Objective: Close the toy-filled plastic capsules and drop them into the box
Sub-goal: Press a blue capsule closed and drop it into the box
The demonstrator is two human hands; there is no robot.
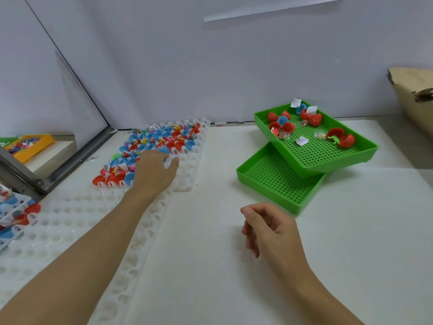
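The left hand reaches into the white tray of red and blue capsules, fingers curled over one. The right hand hangs loosely curled, holding nothing, above the counter.

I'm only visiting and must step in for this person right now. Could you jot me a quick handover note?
Left hand: reaching into the white tray, on a blue capsule; grip unclear.
Right hand: loosely curled, empty, above the table.
Tray: many open red and blue capsules with toys.
Upper green tray: a few open capsules and loose toys; it rests tilted on an empty green tray.
Cardboard box: far right.
Done: none visibly closed. Left: close them, drop them in the box.
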